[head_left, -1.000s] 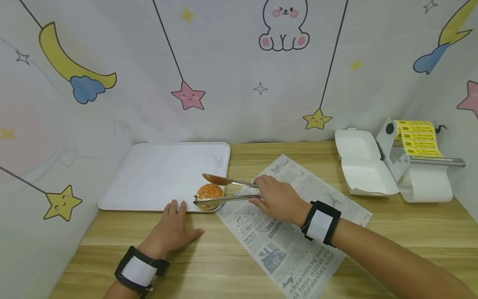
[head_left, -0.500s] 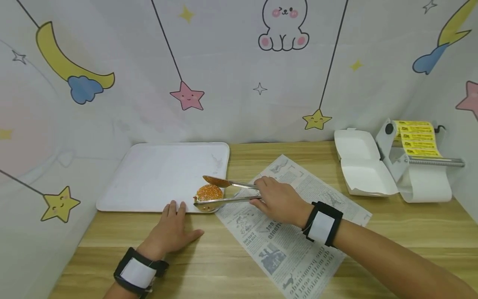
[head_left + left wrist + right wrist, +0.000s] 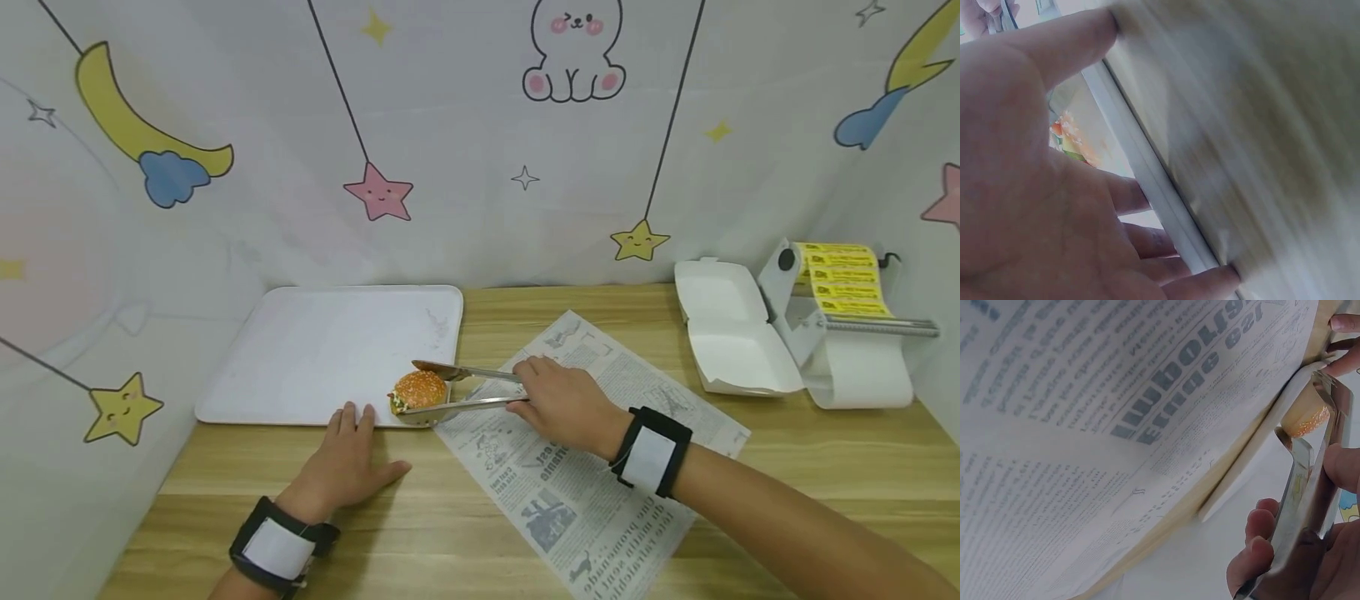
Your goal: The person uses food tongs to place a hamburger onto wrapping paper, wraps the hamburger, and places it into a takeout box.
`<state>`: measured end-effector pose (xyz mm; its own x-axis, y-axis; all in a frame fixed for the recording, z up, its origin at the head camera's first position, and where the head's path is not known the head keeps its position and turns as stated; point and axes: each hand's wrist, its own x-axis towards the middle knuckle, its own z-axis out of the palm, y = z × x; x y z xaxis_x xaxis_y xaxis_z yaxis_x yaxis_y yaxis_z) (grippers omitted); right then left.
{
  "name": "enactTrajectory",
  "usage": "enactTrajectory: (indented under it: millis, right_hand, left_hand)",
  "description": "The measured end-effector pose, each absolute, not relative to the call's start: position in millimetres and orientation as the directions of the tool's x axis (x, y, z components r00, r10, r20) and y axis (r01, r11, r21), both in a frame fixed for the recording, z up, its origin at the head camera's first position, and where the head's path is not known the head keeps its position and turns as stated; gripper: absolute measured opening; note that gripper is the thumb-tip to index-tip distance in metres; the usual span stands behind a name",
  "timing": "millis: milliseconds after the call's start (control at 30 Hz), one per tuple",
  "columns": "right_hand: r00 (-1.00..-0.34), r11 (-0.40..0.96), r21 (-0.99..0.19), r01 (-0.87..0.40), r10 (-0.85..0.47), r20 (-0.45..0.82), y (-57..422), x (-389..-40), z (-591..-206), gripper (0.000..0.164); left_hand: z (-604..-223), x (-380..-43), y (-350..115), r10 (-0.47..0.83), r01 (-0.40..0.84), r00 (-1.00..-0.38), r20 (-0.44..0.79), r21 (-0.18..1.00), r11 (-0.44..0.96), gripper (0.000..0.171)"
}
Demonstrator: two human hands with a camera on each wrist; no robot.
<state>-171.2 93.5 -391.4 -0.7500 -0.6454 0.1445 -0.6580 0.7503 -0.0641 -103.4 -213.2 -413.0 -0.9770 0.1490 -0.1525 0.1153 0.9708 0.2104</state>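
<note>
On the front right corner of the white tray [image 3: 322,350] lies a hamburger [image 3: 418,390] with a sesame bun and some green filling at its left side. My right hand [image 3: 573,408] grips metal tongs [image 3: 480,404], whose two arms lie either side of the bun, tips close against it. The right wrist view also has the tongs [image 3: 1319,494] beside the bun [image 3: 1311,422], thumb on one arm and fingers on the other. My left hand [image 3: 348,467] rests at the tray's front edge, fingertips on the rim [image 3: 1147,169] and thumb spread toward the table.
Printed newspaper-style wrapping paper [image 3: 555,500] lies beneath my right hand on the wooden table [image 3: 420,533]. At the back right stand an opened white foam box [image 3: 731,342] and a label dispenser [image 3: 843,325] with yellow labels. A patterned cloth wall [image 3: 465,125] closes the back.
The tongs' arms have drawn closer together around the hamburger, and the hamburger has tipped a little, showing more filling. My left hand has stayed at the tray edge.
</note>
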Motion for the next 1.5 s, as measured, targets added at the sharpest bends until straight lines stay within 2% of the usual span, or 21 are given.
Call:
enactTrajectory:
  millis: [233, 467, 633, 967, 1333, 1500]
  right_hand:
    - [-0.767, 0.759, -0.12, -0.64, -0.623, 0.154, 93, -169, -394, 0.032]
    - [-0.8, 0.772, -0.213, -0.599, -0.58, 0.153, 99, -167, -390, 0.032]
    - [-0.806, 0.777, -0.217, -0.591, -0.559, 0.193, 115, -163, -384, 0.033]
    - [-0.809, 0.789, -0.212, -0.577, -0.518, 0.278, 175, -143, -375, 0.035]
    - [-0.866, 0.84, -0.233, -0.49, -0.439, 0.24, 245, -110, -384, 0.033]
    - [-0.876, 0.864, -0.201, -0.463, -0.41, 0.254, 267, -94, -384, 0.033]
  left_hand:
    - [-415, -104, -213, 0.15, 0.115, -0.975, -0.162, 0.21, 0.971, 0.1]
    - [-416, -104, -213, 0.149, 0.117, -0.976, -0.16, 0.196, 0.974, 0.1]
    - [-420, -105, -214, 0.165, 0.138, -0.977, -0.137, 0.192, 0.972, 0.101]
    - [-417, -107, -211, 0.17, 0.137, -0.973, -0.158, 0.2, 0.97, 0.102]
    - [-415, -105, -211, 0.197, 0.171, -0.972, -0.125, 0.189, 0.967, 0.099]
    - [-413, -105, -209, 0.196, 0.168, -0.971, -0.134, 0.196, 0.966, 0.099]
